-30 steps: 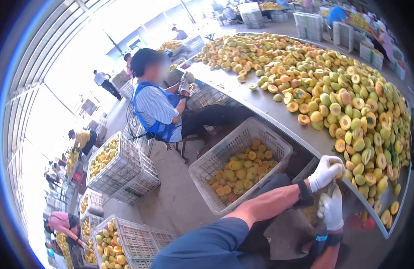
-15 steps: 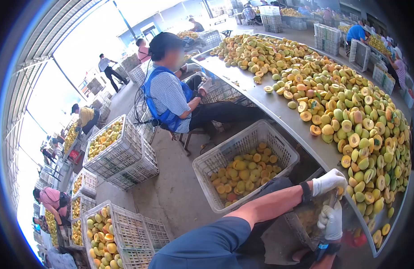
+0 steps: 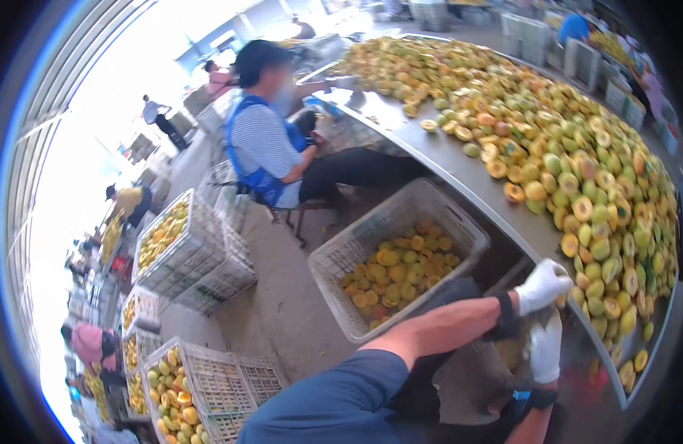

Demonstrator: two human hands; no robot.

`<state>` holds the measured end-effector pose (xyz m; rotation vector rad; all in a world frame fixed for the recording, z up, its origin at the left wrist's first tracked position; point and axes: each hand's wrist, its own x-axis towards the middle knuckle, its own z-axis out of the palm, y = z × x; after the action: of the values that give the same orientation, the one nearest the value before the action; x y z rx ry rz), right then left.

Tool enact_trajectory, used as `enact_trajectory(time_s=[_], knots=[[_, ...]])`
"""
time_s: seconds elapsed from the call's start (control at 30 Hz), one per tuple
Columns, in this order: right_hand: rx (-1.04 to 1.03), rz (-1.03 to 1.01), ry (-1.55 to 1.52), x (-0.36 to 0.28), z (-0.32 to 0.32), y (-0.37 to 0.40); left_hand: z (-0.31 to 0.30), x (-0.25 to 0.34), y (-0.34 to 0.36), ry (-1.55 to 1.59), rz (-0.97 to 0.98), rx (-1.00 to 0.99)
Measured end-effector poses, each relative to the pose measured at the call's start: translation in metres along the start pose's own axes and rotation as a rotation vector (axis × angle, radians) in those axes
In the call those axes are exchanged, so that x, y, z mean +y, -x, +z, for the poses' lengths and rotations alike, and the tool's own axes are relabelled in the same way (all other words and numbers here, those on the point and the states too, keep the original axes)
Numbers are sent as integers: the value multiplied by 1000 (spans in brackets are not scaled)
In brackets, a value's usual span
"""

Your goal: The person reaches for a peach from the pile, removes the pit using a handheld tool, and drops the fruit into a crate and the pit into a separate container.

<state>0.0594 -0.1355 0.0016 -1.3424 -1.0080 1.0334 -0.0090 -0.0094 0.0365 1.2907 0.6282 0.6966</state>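
My left hand [image 3: 545, 286], in a white glove, is closed at the near edge of the metal table. A small piece of yellow-orange stone fruit [image 3: 561, 300] shows at its fingertips. Just below, my right hand [image 3: 545, 346], also gloved in white, has its fingers curled up toward the left one; what it grips is blurred and hidden. Beside both hands, the metal table [image 3: 471, 176] bears a large heap of yellow-green stone fruit [image 3: 578, 185], many cut in half with orange flesh showing. Beneath my hands is a partly hidden container [image 3: 510, 354].
Left of my forearm stands a white crate [image 3: 334, 296] part-filled with fruit halves. Beyond it a person in a blue vest [image 3: 264, 140] sits at the table. Stacked fruit-filled crates [image 3: 197, 263] [image 3: 215, 370] stand on the left, with several other people further off.
The view has shifted slightly. My hands stay close together by the table edge, the right one now more upright. The seated person's far arm now reaches out toward the table.
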Motion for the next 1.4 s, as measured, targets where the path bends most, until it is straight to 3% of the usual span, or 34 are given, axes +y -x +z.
enact_trajectory(time_s=[0.07, 0.13, 0.2, 0.23, 0.27, 0.3, 0.33, 0.43, 0.5, 0.6, 0.73, 0.8, 0.87, 0.97, 1.03, 1.13, 1.33, 1.4], knots=[[-23, 319, -123, -39, 3, 8, -6, 12, 5, -15, 7, -43], [-76, 107, 68, -12, -6, 2, -9, 15, 11, 50, -38, -95], [-146, 55, 138, -23, -4, 8, -8, 12, 11, 132, -29, -104], [-63, 96, 78, -38, 2, 7, -7, 6, 9, 144, -24, -113], [-35, -228, 218, -18, 0, 1, -8, 2, 6, 149, -13, -107], [12, -21, 395, -28, -2, 5, -9, 2, 2, 116, -56, -155], [25, 9, 485, -18, -3, 4, -11, 2, 0, 73, -95, -192], [47, 26, 427, -22, -6, 8, -6, 2, -1, 55, -111, -200], [-56, 16, 192, -29, -10, 8, -5, 2, -2, 41, -78, -232], [-125, 107, 179, -34, -18, 9, 0, 4, 1, 42, -27, -242], [-100, 32, 77, -36, -10, 12, 8, 7, 3, 79, -35, -127], [151, -55, 228, -10, 5, 8, 14, 4, 2, 124, -61, -47], [190, 7, 303, -6, 4, 2, 18, 1, 1, 233, -102, 106], [190, -164, 395, 2, -5, -6, 19, 0, 0, 190, -47, 93], [-33, 98, 8, -32, -16, 3, 21, 1, -2, 142, -2, 62], [-114, 254, -87, -50, -23, 9, 18, 2, 0, 107, 24, 1], [-162, 288, -236, -56, -25, 15, 14, 2, 0, 198, 0, -51], [-168, 312, -293, -57, -29, 16, 13, 6, -4, 214, -77, -188]])
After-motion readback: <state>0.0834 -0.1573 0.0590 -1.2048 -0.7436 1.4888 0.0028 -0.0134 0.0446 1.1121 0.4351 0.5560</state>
